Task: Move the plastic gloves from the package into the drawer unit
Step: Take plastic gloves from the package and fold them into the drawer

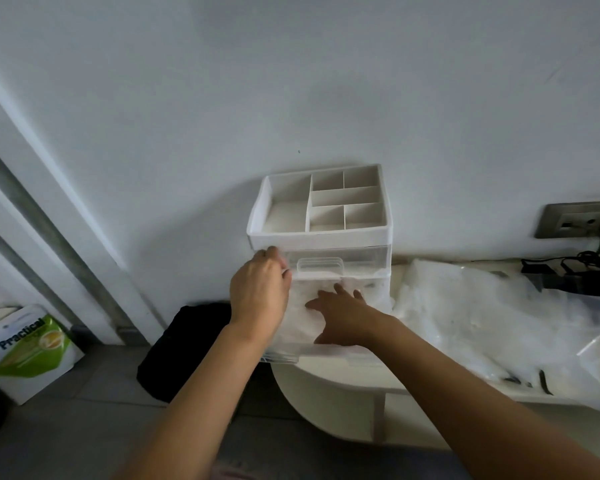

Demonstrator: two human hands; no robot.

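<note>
A white drawer unit (321, 237) with a divided top tray stands against the wall on a white table. Its lower clear drawer (326, 351) is pulled out and holds crumpled plastic gloves (300, 318). My right hand (343, 315) lies flat with spread fingers, pressing the gloves down inside the drawer. My left hand (260, 292) rests at the unit's left front corner, fingers curled against the frame beside the upper drawer. The clear plastic package (492, 317) lies spread on the table to the right.
The white table (326, 379) has a rounded left end. A black bag (184, 348) sits on the floor below the left hand. A white and green bag (28, 351) stands at the far left. A wall socket (579, 220) and black cables (575, 268) are at the right.
</note>
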